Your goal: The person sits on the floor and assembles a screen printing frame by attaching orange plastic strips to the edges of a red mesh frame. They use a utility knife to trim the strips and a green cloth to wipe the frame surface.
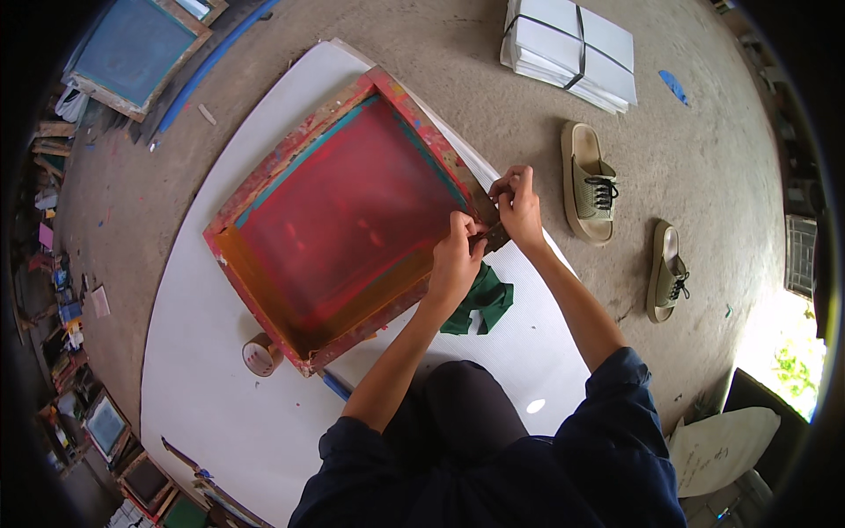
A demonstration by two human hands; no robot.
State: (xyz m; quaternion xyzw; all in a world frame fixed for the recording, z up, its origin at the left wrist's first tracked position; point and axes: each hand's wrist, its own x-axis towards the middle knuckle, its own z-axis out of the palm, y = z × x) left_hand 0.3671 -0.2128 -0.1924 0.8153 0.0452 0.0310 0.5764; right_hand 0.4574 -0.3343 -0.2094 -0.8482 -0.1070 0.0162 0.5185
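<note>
A silk-screen printing frame with a paint-stained red wooden border and a reddish mesh lies tilted before me. Brown tape covers its right corner, and similar brown tape runs along its near inner sides. My left hand is closed at that corner, its fingertips pinching the tape. Just to the right and slightly farther off, my right hand has its fingers curled onto the tape at the frame's outer edge. A dark green cloth lies crumpled below my hands. Beside the frame's near left side is a tape roll.
A white board lies under the frame. Strapped white sheets are stacked on the floor at far right, with two sandals nearer. Another screen frame stands at far left beside a blue tube. Assorted items line the left edge.
</note>
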